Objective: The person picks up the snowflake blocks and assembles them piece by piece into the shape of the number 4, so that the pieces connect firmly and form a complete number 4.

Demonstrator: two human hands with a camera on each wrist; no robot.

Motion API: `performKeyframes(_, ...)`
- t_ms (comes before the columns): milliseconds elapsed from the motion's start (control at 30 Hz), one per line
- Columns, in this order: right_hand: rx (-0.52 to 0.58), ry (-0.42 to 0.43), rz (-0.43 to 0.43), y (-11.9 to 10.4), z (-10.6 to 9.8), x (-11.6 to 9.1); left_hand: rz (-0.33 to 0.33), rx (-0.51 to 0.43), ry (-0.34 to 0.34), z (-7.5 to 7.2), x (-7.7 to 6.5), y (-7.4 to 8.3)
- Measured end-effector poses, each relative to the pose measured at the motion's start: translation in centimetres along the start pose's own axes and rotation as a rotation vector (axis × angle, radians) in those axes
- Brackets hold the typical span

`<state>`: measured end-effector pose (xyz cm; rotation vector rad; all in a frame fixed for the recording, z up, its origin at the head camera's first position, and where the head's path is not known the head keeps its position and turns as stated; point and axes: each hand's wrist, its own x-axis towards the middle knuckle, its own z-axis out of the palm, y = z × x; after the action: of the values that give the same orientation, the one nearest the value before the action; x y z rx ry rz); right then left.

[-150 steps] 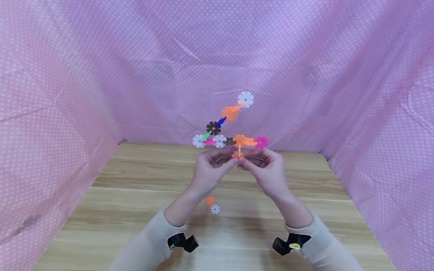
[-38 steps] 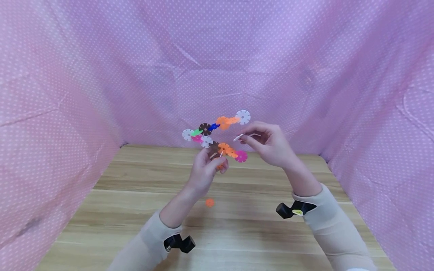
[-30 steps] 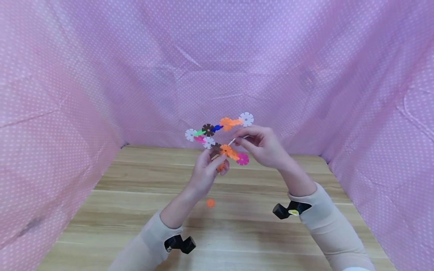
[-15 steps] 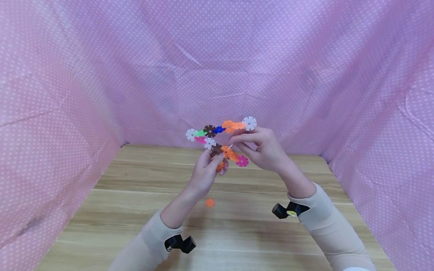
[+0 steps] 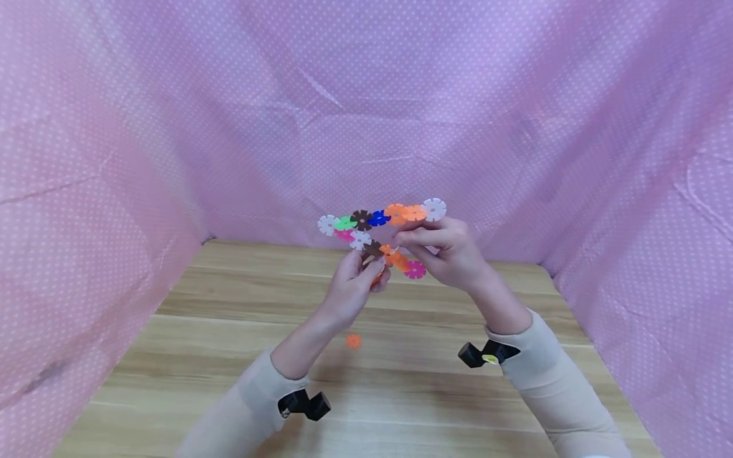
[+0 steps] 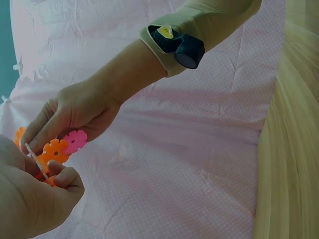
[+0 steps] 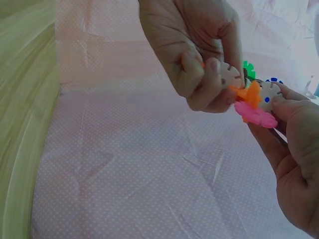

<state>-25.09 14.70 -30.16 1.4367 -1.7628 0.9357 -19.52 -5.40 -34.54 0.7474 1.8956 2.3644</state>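
Note:
Notched plastic snowflake discs are linked into a bent chain (image 5: 396,214) held up above the table. Its discs are white, green, brown, blue, orange and pink. My left hand (image 5: 349,289) grips the lower part of the chain, with thumb and curled fingers around a white disc (image 7: 230,74) and an orange one. From the right, my right hand (image 5: 449,254) pinches another white disc (image 7: 269,94) between thumb and fingers, its edge right at the orange disc (image 5: 389,254) beside the pink end disc (image 5: 415,270). The chain's upper arm passes in front of my right fingers.
A single orange disc (image 5: 354,341) lies on the wooden table (image 5: 229,362) below my left hand. Pink polka-dot cloth (image 5: 366,127) surrounds the table at the back and both sides. A black wrist camera (image 5: 487,354) sits on each sleeve.
The white disc that lay on the table is now in my right hand, brought to the chain's orange disc. The chain has tilted, and its upper arm has swung lower and shifted slightly right.

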Motion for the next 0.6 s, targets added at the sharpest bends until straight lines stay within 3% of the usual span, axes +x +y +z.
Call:
performKeyframes(133,0.030,0.003,0.008,-0.3,0.1,0.0,0.005,-0.024,0.008,0.1,0.0,0.0)
performKeyframes(300,0.091,0.011,0.086,-0.7,0.6,-0.1,0.031,-0.061,0.052,0.1,-0.1,-0.2)
performKeyframes(500,0.352,0.144,0.255,-0.3,1.1,-1.5,0.042,-0.112,0.146,-0.1,-0.3,-0.4)
performKeyframes(600,0.389,0.196,0.425,0.0,1.4,-2.5,0.049,-0.130,0.194,-0.4,-0.4,-0.3)
